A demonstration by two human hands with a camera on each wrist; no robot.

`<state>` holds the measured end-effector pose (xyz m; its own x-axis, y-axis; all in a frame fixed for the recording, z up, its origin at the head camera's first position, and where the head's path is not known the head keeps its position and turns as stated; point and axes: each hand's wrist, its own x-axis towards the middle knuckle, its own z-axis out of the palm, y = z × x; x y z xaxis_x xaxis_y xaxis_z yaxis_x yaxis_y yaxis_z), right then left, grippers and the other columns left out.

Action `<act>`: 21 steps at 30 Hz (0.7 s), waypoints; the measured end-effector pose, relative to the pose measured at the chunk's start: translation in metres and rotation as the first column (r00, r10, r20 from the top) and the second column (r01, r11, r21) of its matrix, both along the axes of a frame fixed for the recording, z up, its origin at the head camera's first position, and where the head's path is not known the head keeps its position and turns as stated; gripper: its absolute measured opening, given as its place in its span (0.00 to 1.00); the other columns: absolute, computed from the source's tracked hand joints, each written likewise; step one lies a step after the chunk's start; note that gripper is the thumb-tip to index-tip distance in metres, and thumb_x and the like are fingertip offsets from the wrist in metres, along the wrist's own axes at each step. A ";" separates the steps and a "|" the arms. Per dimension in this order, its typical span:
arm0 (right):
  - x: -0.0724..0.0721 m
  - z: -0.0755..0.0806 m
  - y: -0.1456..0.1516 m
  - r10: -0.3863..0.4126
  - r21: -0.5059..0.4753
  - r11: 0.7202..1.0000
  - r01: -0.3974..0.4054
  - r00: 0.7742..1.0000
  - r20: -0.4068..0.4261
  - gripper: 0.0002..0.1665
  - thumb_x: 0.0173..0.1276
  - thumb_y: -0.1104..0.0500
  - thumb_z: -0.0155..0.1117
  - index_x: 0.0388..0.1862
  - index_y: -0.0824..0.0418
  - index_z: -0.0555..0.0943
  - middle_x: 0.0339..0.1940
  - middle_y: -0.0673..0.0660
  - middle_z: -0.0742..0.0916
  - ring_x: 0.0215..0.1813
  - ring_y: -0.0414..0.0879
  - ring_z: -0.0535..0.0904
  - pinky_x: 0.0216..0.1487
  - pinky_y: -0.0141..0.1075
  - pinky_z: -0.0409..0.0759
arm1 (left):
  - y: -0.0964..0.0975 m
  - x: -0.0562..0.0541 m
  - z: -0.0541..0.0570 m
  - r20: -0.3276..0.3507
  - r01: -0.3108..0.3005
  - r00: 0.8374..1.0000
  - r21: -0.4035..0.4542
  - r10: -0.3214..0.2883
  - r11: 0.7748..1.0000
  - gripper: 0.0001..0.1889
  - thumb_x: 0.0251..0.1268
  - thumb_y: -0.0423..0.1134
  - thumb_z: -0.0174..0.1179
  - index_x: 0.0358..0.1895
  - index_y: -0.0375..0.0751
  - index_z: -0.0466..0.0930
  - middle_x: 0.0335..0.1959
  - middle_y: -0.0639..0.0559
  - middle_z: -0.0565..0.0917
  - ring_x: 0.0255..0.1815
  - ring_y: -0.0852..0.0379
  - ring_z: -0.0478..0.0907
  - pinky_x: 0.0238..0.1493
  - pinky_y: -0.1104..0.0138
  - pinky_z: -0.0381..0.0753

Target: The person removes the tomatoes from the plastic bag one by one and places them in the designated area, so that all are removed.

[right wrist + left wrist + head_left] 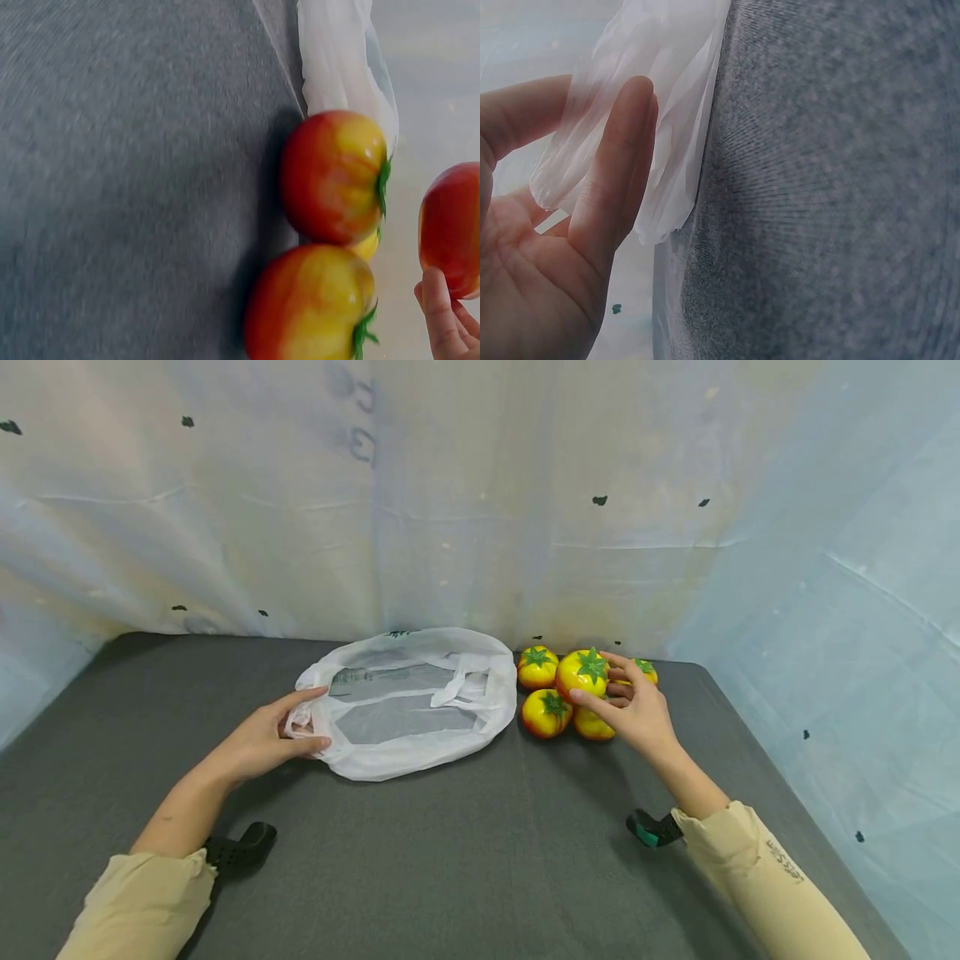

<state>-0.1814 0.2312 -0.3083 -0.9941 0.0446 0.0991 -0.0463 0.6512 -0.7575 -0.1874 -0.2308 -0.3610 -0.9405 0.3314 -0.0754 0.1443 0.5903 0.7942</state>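
A white plastic bag (420, 760) lies on the dark table with its mouth spread open upward. My left hand (258, 739) holds the bag's bunched left end between thumb and fingers; in the left wrist view the thin plastic (679, 142) passes between the fingers. My right hand (637, 706) grips a yellow-and-red tomato (581, 673) with a green star-shaped top, lifted above the others. Under and around it several like tomatoes rest on the table, among them one at the back left (537, 667) and one in front (546, 713). Another, behind my right fingers, is partly hidden.
The dark grey table (450, 860) ends at a wall of whitish plastic sheeting (480, 527) behind, with bluish sheeting (862, 652) on the right. The bag's right rim lies close to the tomatoes. A black wrist mount (243, 850) sits on my left forearm.
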 end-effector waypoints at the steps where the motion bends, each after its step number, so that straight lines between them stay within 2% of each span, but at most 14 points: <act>1: 0.001 0.001 0.002 0.000 -0.003 1.000 0.000 1.000 -0.004 0.46 0.59 0.41 0.68 0.73 0.47 0.61 0.68 0.65 0.69 0.63 0.60 0.73 0.58 0.54 0.74 | 0.000 0.000 0.000 -0.001 0.001 1.000 0.002 -0.001 1.000 0.42 0.62 0.43 0.64 0.75 0.38 0.52 0.40 0.40 0.75 0.32 0.60 0.81 0.32 0.67 0.74; 14: 0.006 0.000 0.021 -0.027 0.035 0.999 0.028 0.999 -0.029 0.46 0.61 0.40 0.67 0.74 0.49 0.60 0.67 0.64 0.71 0.60 0.58 0.76 0.54 0.53 0.77 | -0.002 -0.001 -0.002 -0.002 0.007 1.000 0.014 -0.007 1.000 0.42 0.62 0.43 0.64 0.75 0.38 0.52 0.38 0.42 0.76 0.32 0.61 0.81 0.33 0.67 0.74; 21: 0.012 0.003 0.028 -0.046 0.041 0.998 0.048 0.998 -0.050 0.45 0.62 0.41 0.66 0.74 0.50 0.60 0.68 0.66 0.71 0.61 0.59 0.74 0.56 0.55 0.74 | -0.001 -0.001 0.000 -0.009 0.008 1.000 0.008 -0.007 1.000 0.42 0.62 0.43 0.64 0.75 0.38 0.53 0.42 0.39 0.77 0.33 0.60 0.82 0.34 0.67 0.75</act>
